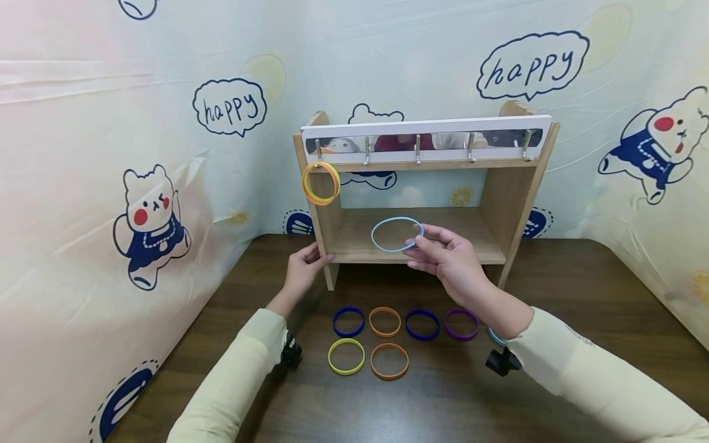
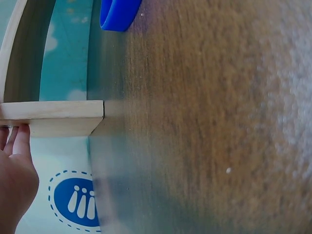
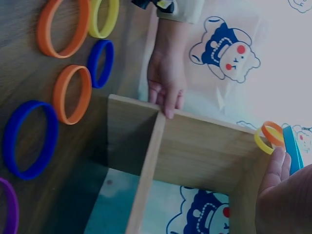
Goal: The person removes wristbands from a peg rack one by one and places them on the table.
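Note:
My right hand point(image 1: 451, 258) pinches a light blue silicone wristband point(image 1: 396, 218) between thumb and fingers, in front of the wooden hook shelf point(image 1: 410, 234) and below its hooks. In the right wrist view the light blue wristband point(image 3: 292, 150) shows edge-on beside the fingers. My left hand point(image 1: 301, 271) holds the shelf's left side panel near the bottom, its thumb at the front edge and the other fingers on the outer side. The left wrist view shows those fingers point(image 2: 22, 139) against the panel. From the leftmost hook hang a yellow and an orange wristband point(image 1: 321, 183).
On the brown table point(image 1: 310, 406) lie two dark blue wristbands point(image 1: 349, 322), two orange ones point(image 1: 390, 362), a yellow one point(image 1: 346, 357) and a purple one point(image 1: 461, 325). Another light blue wristband point(image 1: 495, 336) is partly hidden by my right forearm. Several metal hooks line the white rail point(image 1: 388, 129).

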### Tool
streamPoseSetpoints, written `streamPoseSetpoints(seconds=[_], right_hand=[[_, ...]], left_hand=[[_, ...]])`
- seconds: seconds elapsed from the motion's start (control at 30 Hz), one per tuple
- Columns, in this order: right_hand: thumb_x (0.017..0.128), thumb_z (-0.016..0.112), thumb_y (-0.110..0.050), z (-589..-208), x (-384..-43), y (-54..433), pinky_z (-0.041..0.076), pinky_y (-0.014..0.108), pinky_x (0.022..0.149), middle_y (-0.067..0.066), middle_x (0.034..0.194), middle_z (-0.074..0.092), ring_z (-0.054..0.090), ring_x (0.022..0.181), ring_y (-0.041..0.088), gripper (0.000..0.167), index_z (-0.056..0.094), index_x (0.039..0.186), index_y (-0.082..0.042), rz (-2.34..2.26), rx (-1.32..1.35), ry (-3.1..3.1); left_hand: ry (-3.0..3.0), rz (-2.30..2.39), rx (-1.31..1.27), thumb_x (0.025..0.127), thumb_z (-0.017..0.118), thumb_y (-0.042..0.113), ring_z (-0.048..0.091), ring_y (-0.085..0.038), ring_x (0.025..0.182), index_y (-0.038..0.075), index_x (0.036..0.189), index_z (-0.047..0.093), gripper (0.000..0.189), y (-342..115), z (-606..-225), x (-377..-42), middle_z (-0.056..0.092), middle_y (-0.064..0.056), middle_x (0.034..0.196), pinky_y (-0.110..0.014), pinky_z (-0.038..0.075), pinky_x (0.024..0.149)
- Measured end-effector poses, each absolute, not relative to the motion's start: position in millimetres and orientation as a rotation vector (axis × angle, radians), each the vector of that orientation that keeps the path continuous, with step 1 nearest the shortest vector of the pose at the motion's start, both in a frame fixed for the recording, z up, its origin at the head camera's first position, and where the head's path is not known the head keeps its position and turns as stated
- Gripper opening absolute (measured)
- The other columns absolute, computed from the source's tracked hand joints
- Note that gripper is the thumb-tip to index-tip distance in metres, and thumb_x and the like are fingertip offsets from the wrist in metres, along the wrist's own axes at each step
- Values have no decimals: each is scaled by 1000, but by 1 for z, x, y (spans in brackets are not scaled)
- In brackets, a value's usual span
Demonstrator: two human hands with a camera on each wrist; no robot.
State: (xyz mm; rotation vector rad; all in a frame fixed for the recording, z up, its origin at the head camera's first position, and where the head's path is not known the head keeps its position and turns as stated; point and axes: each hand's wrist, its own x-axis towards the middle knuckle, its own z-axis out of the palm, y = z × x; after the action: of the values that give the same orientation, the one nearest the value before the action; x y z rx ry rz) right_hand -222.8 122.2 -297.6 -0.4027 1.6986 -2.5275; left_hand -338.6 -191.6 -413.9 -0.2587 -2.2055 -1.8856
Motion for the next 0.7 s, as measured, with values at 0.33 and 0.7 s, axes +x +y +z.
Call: streamPoseSetpoints(seconds=[0.33,0.7], right_hand=[[99,57,-8,-313,-218,140,57,34,82,6,100,70,69,94,19,45,42,140,4,-2428,-381,1814],[98,58,-9,-342,-211,155,57,36,82,11,104,69,69,91,18,50,40,141,8,-2318,-341,1922]], left_hand=[[-2225,-1909,-279,88,72,5,56,-32,119,-5,134,53,51,-187,-390,-318,57,-24,129,-37,50,93],[-2184,-1883,-286,87,76,14,60,-26,115,2,133,58,52,-193,-417,-340,61,-19,127,-36,51,91]])
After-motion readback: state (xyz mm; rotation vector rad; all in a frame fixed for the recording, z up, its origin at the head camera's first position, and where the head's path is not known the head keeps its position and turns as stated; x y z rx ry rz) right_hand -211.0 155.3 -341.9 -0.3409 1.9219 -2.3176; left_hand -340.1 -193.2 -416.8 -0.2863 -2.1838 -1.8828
